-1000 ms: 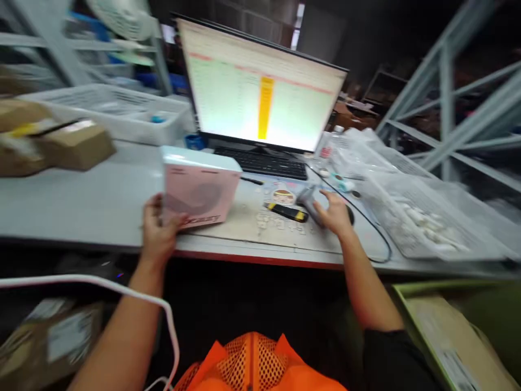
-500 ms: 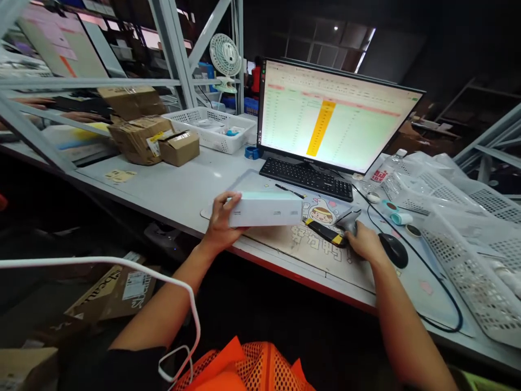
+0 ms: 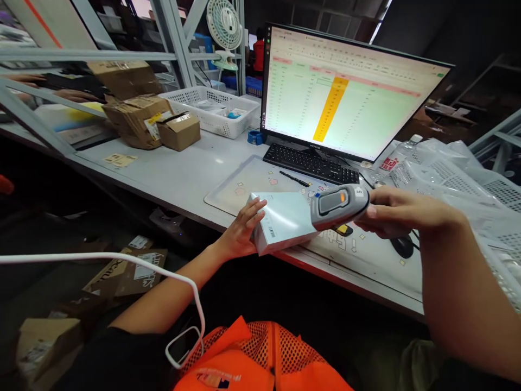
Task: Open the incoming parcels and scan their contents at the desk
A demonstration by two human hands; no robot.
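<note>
My left hand [image 3: 243,231] grips the left end of a pale white box [image 3: 280,214], fingers on its top. Small printing and a barcode show on the box near that end. My right hand [image 3: 391,212] is closed around the handle of a grey barcode scanner [image 3: 341,205], its head raised over the box's right end and hiding part of it. An orange light shows on the scanner. Beneath the two lies a desk mat [image 3: 228,190] with cartoon prints, and a yellow-black tool [image 3: 344,230] is mostly covered by the scanner.
Behind stand a monitor [image 3: 345,92] with a spreadsheet, a keyboard [image 3: 311,163] and a pen [image 3: 294,178]. A mouse [image 3: 402,247] sits near my right wrist. Cardboard boxes [image 3: 179,131] and a white basket [image 3: 211,111] are at the left; plastic-covered baskets [image 3: 459,168] at the right.
My right hand has lifted the scanner off the mat area and brought it over the box. The box has moved slightly right and tilted, so its top now shows.
</note>
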